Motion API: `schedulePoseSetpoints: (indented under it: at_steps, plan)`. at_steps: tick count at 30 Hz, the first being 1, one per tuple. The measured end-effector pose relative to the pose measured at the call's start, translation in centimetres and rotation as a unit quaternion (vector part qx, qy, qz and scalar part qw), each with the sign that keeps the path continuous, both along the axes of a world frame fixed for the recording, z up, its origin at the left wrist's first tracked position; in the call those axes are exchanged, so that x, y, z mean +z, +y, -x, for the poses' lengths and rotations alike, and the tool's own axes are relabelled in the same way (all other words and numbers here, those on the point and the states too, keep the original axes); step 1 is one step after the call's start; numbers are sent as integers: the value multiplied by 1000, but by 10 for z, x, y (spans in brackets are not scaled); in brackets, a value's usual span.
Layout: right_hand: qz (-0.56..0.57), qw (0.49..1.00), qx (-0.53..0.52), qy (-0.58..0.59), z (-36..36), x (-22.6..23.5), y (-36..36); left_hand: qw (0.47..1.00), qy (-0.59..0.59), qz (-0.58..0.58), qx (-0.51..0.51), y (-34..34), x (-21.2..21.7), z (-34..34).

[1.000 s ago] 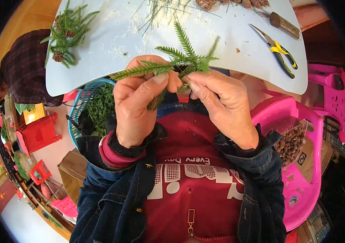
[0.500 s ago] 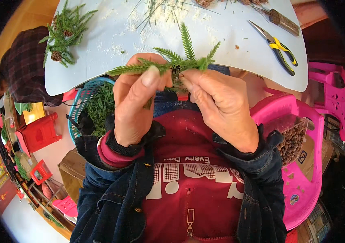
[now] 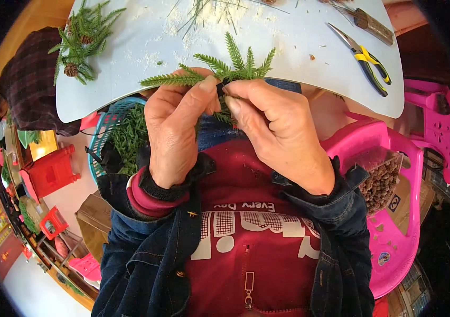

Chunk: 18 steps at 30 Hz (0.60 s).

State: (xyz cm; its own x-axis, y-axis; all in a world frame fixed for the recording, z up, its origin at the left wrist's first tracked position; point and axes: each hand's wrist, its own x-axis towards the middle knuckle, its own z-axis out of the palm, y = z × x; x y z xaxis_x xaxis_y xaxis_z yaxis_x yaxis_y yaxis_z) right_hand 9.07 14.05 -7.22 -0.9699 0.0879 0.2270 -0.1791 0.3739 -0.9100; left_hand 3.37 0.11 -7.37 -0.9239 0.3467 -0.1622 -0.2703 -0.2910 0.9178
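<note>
Between my two hands, just off the table's near edge, is a green artificial pine sprig (image 3: 234,66) with several needled tips fanning up and to the left. My left hand (image 3: 177,113) is closed, pinching the sprig's base between thumb and fingers. Opposite it, my right hand (image 3: 278,121) pinches at the same joint, its fingertips against a small dark piece (image 3: 220,89) at the stem. What that dark piece is, I cannot make out. More of the sprig hangs below the fingers, partly hidden.
On the white table (image 3: 130,68) lie pine sprigs with cones (image 3: 83,42), thin wires, pale crumbs, yellow-and-black pliers (image 3: 363,61) and a brown-handled tool (image 3: 373,26). A blue basket (image 3: 98,138) of greenery stands left. Small cones (image 3: 381,182) fill a clear box on a pink chair (image 3: 394,259). Another person (image 3: 35,79) bends at left.
The sprig has turned between my hands, and its tips now fan differently. My right hand has shifted slightly left. The small dark piece at the joint shows more clearly.
</note>
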Motion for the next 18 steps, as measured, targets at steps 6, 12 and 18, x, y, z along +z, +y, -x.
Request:
schedulePoseSetpoints:
  at_steps: [6, 12, 18]
  plan:
    - [32, 998, 10, -55, -2, -3, 4, 999, -51, -20, -3, -1, -3, 3]
    - [37, 998, 2, -49, 0, -3, 3, 999, -47, -22, 4, 0, -4, 6]
    - [101, 986, -21, -128, -4, 6, 7, 996, -73, -45, 33, -1, -8, 10]
